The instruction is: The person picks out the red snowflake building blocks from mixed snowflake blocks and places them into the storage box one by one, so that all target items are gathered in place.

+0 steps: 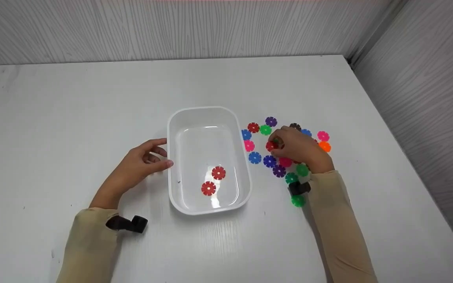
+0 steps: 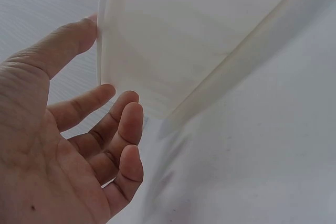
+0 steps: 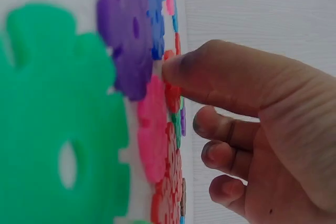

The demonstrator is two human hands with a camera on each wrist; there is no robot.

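Observation:
A white plastic tray (image 1: 210, 210) stands mid-table with two red notched discs (image 1: 213, 181) lying in it. At its left side is my left hand (image 1: 138, 163): thumb and index fingertip touch the rim and outer wall, the other fingers loosely bent. In the left wrist view, this hand (image 2: 73, 129) lies against the tray's wall (image 2: 168, 40). To the right of the tray, my right hand (image 1: 299, 145) pinches a red notched disc (image 1: 271, 146) between thumb and index finger, low over the table. From the right wrist, the thumb (image 3: 220, 72) partly hides that disc; the index finger is out of sight.
Several flower-shaped discs lie scattered around my right hand, among them a blue disc (image 1: 255, 158), a purple disc (image 1: 271, 121), a pink disc (image 1: 323, 136), an orange disc (image 1: 325, 147) and a green disc (image 1: 298, 201). Grey wood-grain panels (image 1: 163, 29) border the table's back and right.

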